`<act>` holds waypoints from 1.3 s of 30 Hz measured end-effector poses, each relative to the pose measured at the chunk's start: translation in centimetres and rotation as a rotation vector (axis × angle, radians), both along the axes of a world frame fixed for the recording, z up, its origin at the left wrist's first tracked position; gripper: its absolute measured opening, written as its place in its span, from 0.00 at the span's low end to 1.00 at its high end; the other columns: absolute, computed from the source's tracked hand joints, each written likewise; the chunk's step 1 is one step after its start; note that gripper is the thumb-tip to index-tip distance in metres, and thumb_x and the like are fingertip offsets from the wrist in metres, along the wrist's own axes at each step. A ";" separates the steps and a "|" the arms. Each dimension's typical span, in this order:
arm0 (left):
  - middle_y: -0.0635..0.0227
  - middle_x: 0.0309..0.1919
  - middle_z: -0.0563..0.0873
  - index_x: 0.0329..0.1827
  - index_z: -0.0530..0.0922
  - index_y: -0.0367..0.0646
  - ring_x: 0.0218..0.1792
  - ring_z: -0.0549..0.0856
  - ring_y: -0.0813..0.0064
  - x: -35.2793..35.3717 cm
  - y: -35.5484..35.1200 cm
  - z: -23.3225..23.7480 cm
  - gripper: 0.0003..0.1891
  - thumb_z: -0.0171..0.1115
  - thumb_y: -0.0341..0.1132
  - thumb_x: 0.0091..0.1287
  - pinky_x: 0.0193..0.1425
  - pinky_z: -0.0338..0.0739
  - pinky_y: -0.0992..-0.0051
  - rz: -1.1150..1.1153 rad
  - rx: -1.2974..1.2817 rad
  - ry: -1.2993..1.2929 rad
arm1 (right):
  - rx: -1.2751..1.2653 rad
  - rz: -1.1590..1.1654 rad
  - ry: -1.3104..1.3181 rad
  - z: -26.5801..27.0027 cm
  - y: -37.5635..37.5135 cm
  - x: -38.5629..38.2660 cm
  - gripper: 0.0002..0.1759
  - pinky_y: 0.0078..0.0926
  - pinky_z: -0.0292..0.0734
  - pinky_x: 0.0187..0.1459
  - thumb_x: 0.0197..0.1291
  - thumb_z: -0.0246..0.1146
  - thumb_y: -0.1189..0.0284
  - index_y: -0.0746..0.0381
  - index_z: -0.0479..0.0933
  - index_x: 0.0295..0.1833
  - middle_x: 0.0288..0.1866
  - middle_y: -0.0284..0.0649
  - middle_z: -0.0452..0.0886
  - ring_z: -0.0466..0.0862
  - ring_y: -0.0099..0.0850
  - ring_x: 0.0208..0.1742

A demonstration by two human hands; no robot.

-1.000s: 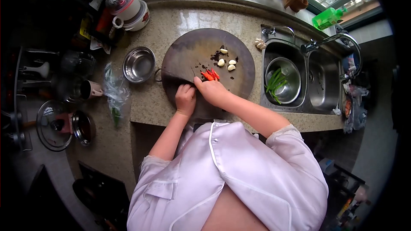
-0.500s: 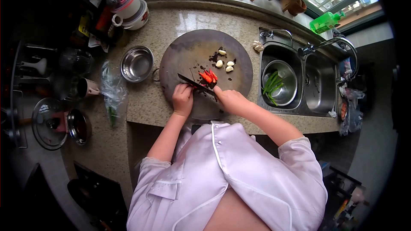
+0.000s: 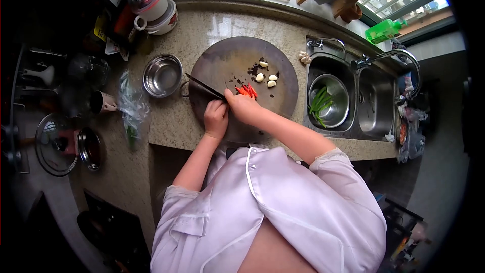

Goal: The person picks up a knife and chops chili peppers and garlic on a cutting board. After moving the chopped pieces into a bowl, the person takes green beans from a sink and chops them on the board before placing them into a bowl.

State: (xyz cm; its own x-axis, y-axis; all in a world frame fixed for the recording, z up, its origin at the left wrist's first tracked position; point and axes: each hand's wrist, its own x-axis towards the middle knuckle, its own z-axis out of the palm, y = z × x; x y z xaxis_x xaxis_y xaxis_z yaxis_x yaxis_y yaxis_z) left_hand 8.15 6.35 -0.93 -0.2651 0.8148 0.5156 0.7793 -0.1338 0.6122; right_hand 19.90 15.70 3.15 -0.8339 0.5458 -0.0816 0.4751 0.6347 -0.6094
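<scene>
A round, dark cutting board (image 3: 217, 60) lies on the counter. My right hand (image 3: 243, 107) is closed round the handle of a kitchen knife (image 3: 204, 86), whose dark blade slants up and left over the board. Just below the blade, my left hand (image 3: 216, 119) rests on the board with its fingers curled together; what they hold, if anything, is hidden. Red chili peppers (image 3: 246, 91) sit in a small pile beyond my right hand. Several peeled garlic cloves (image 3: 259, 77) lie farther up the board among dark wet patches.
Left of the board stands a steel bowl (image 3: 162, 76), with a plastic bag (image 3: 132, 103) beyond it. To the right, a double sink (image 3: 355, 101) holds a metal bowl (image 3: 343, 114) with green peppers (image 3: 321, 102). A garlic bulb (image 3: 304, 57) sits by the sink's rim.
My right hand has moved left with the knife, up against my left hand, and the blade now reaches farther toward the board's left edge. My left hand has stayed about where it was.
</scene>
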 end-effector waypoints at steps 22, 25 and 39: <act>0.61 0.36 0.86 0.32 0.83 0.39 0.41 0.85 0.57 -0.1 0.0 -0.2 0.06 0.63 0.20 0.53 0.46 0.80 0.64 0.059 -0.013 -0.002 | -0.160 -0.012 -0.207 3.0 -1.5 4.9 0.12 0.55 0.77 0.39 0.61 0.54 0.78 0.65 0.62 0.48 0.37 0.57 0.83 0.83 0.59 0.40; 0.58 0.38 0.84 0.32 0.81 0.37 0.43 0.84 0.55 -0.2 0.0 -0.9 0.07 0.60 0.20 0.51 0.47 0.80 0.62 0.055 -0.015 0.028 | -0.100 -0.089 -0.163 1.7 -1.2 0.8 0.11 0.54 0.78 0.40 0.62 0.53 0.78 0.66 0.62 0.49 0.38 0.57 0.83 0.84 0.58 0.41; 0.60 0.38 0.85 0.34 0.82 0.38 0.43 0.84 0.56 1.1 2.2 0.2 0.04 0.65 0.22 0.57 0.49 0.79 0.63 -0.092 -0.035 0.002 | -0.123 -0.381 0.033 2.3 -2.5 8.7 0.14 0.60 0.72 0.40 0.69 0.55 0.70 0.62 0.61 0.55 0.33 0.62 0.81 0.80 0.65 0.39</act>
